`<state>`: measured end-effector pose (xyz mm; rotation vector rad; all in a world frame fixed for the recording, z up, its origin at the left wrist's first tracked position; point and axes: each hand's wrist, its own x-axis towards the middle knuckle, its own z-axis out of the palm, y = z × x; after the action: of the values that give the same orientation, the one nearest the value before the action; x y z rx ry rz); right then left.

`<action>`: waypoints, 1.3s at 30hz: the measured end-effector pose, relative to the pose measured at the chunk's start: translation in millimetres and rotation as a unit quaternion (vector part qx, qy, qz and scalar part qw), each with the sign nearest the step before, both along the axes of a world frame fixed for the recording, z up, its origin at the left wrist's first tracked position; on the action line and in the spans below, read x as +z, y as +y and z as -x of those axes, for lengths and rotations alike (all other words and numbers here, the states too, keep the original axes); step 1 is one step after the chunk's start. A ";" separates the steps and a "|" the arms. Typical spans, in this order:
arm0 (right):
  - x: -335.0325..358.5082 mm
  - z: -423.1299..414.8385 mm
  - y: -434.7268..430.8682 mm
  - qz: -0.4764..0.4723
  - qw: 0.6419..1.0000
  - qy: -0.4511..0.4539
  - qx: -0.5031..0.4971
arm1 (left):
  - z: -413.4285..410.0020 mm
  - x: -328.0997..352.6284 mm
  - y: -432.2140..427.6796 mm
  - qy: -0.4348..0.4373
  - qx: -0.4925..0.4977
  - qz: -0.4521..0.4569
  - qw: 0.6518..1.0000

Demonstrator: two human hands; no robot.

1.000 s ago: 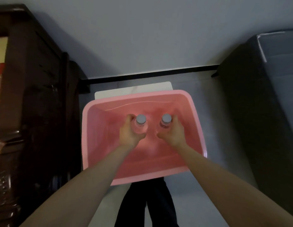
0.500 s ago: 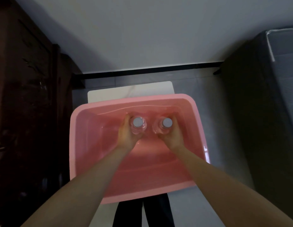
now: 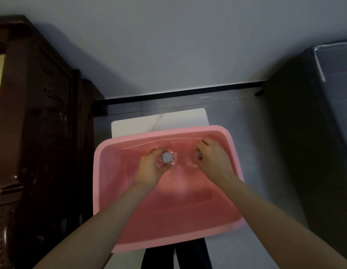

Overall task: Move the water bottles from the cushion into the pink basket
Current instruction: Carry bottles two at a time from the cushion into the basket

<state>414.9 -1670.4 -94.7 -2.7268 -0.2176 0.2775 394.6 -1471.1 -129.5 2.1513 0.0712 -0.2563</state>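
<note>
The pink basket (image 3: 234,167) stands on a white stool below me. Two clear water bottles stand upright inside it near the far wall. My left hand (image 3: 149,169) grips the left water bottle (image 3: 166,156), whose grey cap faces up. The right water bottle (image 3: 191,163) stands beside it, its cap partly hidden. My right hand (image 3: 214,160) lies just to the right of this bottle with its fingers loosely curled, not wrapped around it. The cushion is out of view.
The white stool (image 3: 159,119) juts out behind the basket. A dark wooden cabinet (image 3: 42,133) stands close on the left and a dark sofa (image 3: 314,133) on the right. Grey floor and a white wall lie ahead.
Both bottles have gone down to the basket's floor. My right hand has slid off its bottle to the right, while my left hand keeps its grip.
</note>
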 end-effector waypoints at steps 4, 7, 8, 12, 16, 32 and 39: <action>1.4 -1.4 -5.9 0.041 0.999 -0.009 0.011 | 3.0 1.3 -11.0 -0.018 0.034 0.040 0.998; 4.3 -5.3 -9.2 0.055 0.998 0.006 0.008 | 0.1 2.7 -25.7 -0.029 0.042 0.064 0.997; 5.8 -7.1 -9.0 0.052 0.999 0.012 0.006 | -1.6 2.7 -31.7 -0.036 0.040 0.071 0.996; 12.0 -11.3 -8.7 0.063 0.996 0.054 0.016 | -6.8 -1.5 -51.8 -0.028 0.026 0.064 0.997; 17.0 -7.8 -15.4 0.076 0.994 0.075 0.038 | -7.9 -1.9 -56.9 -0.020 0.025 0.053 0.998; 158.5 -33.4 -16.0 -0.049 0.995 -0.092 0.009 | -34.8 166.7 27.2 -0.053 0.014 -0.032 0.998; 223.8 -30.1 71.2 -0.116 0.977 -0.147 0.106 | 40.8 250.9 137.6 -0.140 0.194 -0.040 0.970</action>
<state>445.1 -1599.3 129.1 -2.5016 -0.5870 -0.0919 353.9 -1333.4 121.4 2.1780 0.3410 0.2810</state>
